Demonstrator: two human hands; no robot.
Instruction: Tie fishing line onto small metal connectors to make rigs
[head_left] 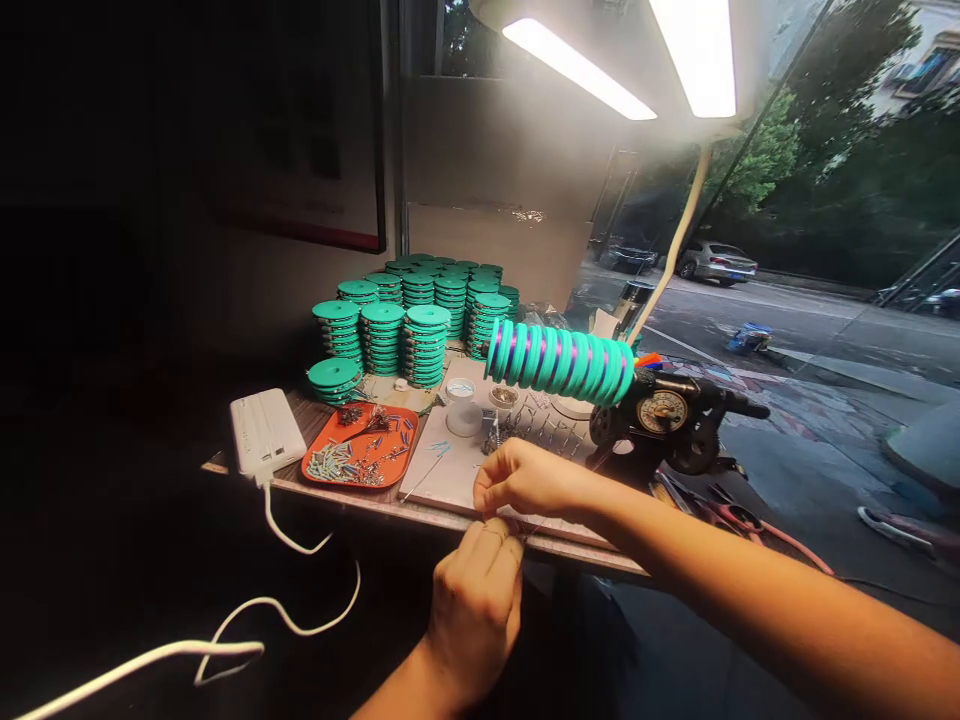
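My left hand (476, 590) is closed in front of the table's near edge, with its knuckles up. Just above it, my right hand (517, 475) makes a pinch, fingertips close to the left hand's fingers. Whatever either hand holds is too fine or too hidden to make out. Nearest to them lies a pale board (442, 480) with a thin rod (425, 473) and small blue pieces on it. Beyond the right hand, a row of turquoise spools (559, 360) sits on the shaft of a black hand-crank winder (667, 415).
An orange tray (315, 470) holds small pale tubes and metal bits. Left of it stands a white power bank (266, 430) with a hanging white cable (281, 535). Stacks of turquoise spools (382, 335) fill the back. Scissors (739, 517) lie at right; a lamp (694, 60) hangs overhead.
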